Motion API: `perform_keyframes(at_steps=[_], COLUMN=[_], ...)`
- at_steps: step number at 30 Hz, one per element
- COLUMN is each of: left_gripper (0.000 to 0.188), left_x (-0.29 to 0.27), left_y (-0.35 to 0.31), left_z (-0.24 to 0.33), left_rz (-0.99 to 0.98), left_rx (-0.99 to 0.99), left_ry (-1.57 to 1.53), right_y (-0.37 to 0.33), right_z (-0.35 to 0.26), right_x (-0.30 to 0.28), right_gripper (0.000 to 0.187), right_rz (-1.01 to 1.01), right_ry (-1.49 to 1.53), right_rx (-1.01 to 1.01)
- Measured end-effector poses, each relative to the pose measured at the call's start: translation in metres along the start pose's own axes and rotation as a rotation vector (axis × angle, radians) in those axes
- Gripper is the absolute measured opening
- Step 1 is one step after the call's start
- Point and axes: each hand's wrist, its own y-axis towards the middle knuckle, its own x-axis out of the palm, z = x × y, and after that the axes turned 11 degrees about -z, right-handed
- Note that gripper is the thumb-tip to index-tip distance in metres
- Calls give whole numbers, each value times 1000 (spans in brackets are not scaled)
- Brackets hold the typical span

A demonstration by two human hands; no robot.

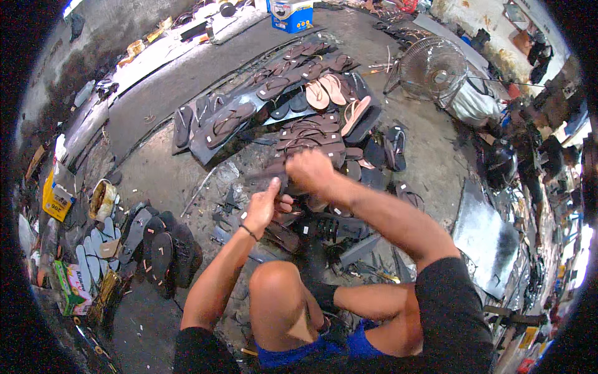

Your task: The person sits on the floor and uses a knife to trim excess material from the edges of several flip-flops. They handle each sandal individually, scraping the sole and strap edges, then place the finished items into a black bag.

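While the person is sitting with bent bare knees on the floor, both hands are working close together ahead of the knees. The left hand is closing on the near edge of a dark brown sandal, its thumb pointing up and its fingers curling, with a dark band circling the wrist. The right hand is making a fist just beside the sandal, knuckles up; motion is blurring it, and I cannot tell whether it is gripping any part of the sandal. That sandal is sitting between the two hands, partly hidden.

Just beyond the fist, a row of brown sandals is lying closely packed. Farther off, more brown sandals are resting on a low dark surface, with a pair of pink sandals lying near its right end. A single pink sandal is leaning nearer the right forearm.

On the left, dark soles are lying beside light blue soles, and a yellow box is standing behind them. A round fan is standing at the upper right, while a blue and white box is sitting at the far edge.
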Motion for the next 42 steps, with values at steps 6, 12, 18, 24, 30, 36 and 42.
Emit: perform_keyframes(at_steps=[6,12,18,24,30,36,42], left_gripper=[40,41,82,111,107,64,99], left_x=[0,57,132,178,267,380,490], left_y=[-92,-115,-86,-63,-38,-9,-70], left_z=[12,48,72,93,163,276,284], left_rz=[-75,207,286,548,665,629,145], left_rx=[429,919,1275,1414,1475,1752,1537], left_ry=[511,1037,1505,1945,1830,1546,1496], right_y=[-11,-160,-297,-389,-463,-520,-577], right_z=[119,72,9,-70,-139,-210,-262], right_x=[-230,-340,-292,-210,-156,-145,-186], right_gripper=[29,29,29,29,29,30,30], right_rz=[237,572,472,318,214,177,170], right_ry=[-172,-375,-238,37,259,447,488], right_rx=[276,245,312,429,625,899,1191])
